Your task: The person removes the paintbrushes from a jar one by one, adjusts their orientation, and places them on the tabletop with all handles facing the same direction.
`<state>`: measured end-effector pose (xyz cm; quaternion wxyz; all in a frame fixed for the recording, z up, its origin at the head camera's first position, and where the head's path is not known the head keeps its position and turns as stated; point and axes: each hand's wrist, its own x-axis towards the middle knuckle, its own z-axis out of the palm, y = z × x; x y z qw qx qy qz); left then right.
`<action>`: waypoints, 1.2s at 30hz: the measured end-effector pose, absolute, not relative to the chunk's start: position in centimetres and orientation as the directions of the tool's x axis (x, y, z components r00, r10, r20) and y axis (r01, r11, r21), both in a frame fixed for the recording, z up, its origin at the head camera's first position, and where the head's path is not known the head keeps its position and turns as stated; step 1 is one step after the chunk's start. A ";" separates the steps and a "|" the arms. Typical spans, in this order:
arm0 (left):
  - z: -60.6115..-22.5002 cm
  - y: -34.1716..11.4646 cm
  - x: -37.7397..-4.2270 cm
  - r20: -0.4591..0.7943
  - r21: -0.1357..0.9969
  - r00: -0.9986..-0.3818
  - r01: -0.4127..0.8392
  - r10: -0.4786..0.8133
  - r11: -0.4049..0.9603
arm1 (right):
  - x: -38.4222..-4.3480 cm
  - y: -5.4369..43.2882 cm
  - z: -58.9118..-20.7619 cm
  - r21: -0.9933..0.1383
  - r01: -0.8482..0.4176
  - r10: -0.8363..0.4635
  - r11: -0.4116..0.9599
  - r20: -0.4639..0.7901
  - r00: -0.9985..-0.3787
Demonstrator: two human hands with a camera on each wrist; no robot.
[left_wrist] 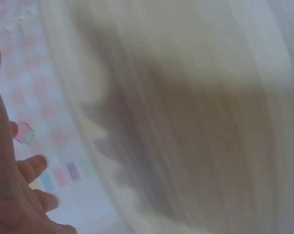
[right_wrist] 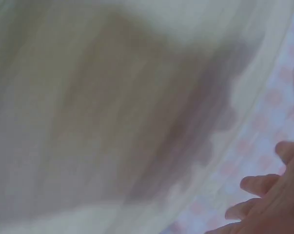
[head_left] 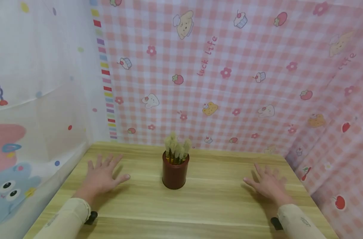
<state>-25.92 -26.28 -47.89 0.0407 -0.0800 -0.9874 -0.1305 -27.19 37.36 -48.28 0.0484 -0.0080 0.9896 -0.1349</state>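
A reddish-brown cylindrical holder [head_left: 174, 174] stands upright at the middle of the wooden table [head_left: 157, 209]. Several brushes [head_left: 176, 151] with pale, bushy bristles poke out of its top; their lower parts are hidden inside. To the left of the holder, my left hand [head_left: 102, 176] is spread over the table with fingers and thumb apart, holding nothing. On the other side my right hand [head_left: 269, 184] is spread the same way, also without anything in it. Both hands are well apart from the holder. Each wrist view shows fingers at its outer edge and a hand shadow on the wood.
Behind the table hangs a pink checked cloth [head_left: 223, 89] with cartoon prints, which continues along the right side. A white cloth [head_left: 50, 93] with coloured figures hangs on the left. Dark wrist pieces [head_left: 91, 217] show under the cream sleeves [head_left: 68, 215].
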 end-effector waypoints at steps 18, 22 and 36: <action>-44.1 -11.7 -27.6 0.105 0.713 -0.969 0.231 0.225 0.662 | -31.2 16.5 -40.4 -0.843 -0.232 -0.426 0.486 0.004 -0.905; -44.2 -11.4 -27.7 0.110 0.705 -0.965 0.243 0.236 0.666 | -31.6 15.2 -40.1 -0.836 -0.191 -0.385 0.514 -0.026 -0.923; -44.8 -11.6 -27.8 0.064 0.745 -0.978 0.180 0.200 0.643 | -32.1 14.3 -40.5 -0.834 -0.239 -0.410 0.497 0.017 -0.912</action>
